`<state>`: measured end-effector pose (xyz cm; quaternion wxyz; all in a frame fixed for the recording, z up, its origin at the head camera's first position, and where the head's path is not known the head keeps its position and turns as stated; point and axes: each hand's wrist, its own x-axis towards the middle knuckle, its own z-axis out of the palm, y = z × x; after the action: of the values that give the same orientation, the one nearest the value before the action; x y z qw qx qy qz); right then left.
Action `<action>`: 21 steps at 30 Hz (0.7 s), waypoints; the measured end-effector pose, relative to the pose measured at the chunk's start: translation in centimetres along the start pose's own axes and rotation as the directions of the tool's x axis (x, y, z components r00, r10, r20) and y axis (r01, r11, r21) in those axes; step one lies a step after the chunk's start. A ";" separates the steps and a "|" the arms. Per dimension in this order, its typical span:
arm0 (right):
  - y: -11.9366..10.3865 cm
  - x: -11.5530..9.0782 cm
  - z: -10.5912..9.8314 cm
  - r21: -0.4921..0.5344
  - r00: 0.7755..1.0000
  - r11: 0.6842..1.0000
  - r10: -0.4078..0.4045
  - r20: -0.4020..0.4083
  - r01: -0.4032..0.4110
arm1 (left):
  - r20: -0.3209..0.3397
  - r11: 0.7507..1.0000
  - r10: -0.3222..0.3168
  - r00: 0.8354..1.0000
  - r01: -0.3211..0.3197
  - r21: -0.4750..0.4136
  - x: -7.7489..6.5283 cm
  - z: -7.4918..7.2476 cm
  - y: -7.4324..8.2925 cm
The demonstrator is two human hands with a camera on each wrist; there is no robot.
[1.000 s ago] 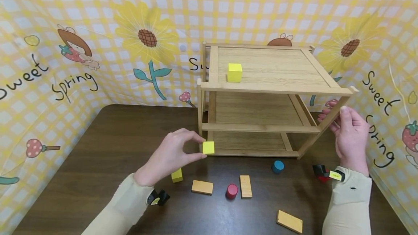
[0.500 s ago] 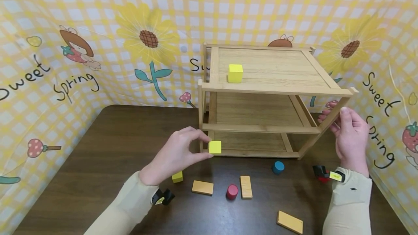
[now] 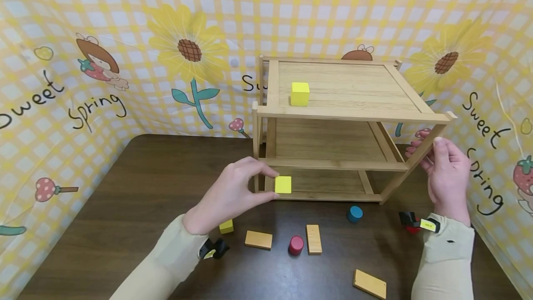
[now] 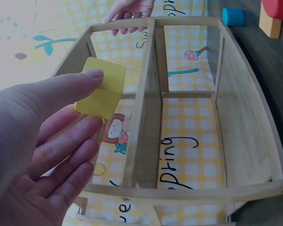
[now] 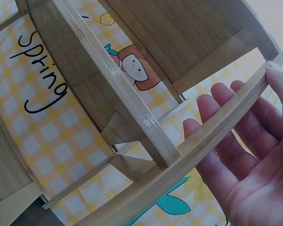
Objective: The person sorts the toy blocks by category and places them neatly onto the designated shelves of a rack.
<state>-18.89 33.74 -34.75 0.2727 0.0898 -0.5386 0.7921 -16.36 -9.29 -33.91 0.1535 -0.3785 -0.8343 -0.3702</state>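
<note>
Yellow cube (image 3: 283, 184): it's the one I've got in my left hand (image 3: 231, 191). My thumb is on one side and my fingers are on the other, so I'm pinching it.
Where it is: in front of the wooden rack (image 3: 333, 115), down by the bottom shelf (image 3: 320, 180) as my head camera sees it. I can't tell if it touches the wood.
Right hand (image 3: 449, 170): holding the rack by its right front post (image 3: 408, 169). My thumb is on the near side and my fingers go round behind.
Top shelf (image 3: 354, 82): another cube (image 3: 300, 94), yellow too, sits near the front, over on the left.
Under my left wrist: a third cube (image 3: 226, 226), also yellow, on the brown table (image 3: 104, 189). My arm is above it.
Round things: a blue cylinder (image 3: 355, 214) near the front of the rack, and a red cylinder (image 3: 296, 245) closer to me.
Flat wood blocks: one (image 3: 258, 240) is left of the red cylinder, one (image 3: 314, 239) is just right of it, and one (image 3: 369, 284) is nearer me, off to the right.
By my right wrist: something red (image 3: 412, 229), mostly hidden.
Wall cloth (image 3: 233, 22): yellow and white checks with big flowers.
</note>
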 end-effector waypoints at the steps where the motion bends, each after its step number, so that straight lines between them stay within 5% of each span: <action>1: 0.0 0.0 0.0 0.000 1.000 1.000 -0.001 0.000 0.001 | -0.003 1.000 0.007 1.000 -0.007 -0.007 0.1 0.0 0.1; 21: 0.0 0.0 0.0 -0.002 1.000 1.000 -0.006 0.001 0.006 | -0.068 0.989 0.143 0.987 -0.145 -0.035 3.0 -0.2 2.3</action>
<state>-18.92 33.70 -34.73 0.2748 0.0918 -0.5391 0.7908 -16.61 -6.85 -31.01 0.1994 -0.4285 -0.7917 -0.3870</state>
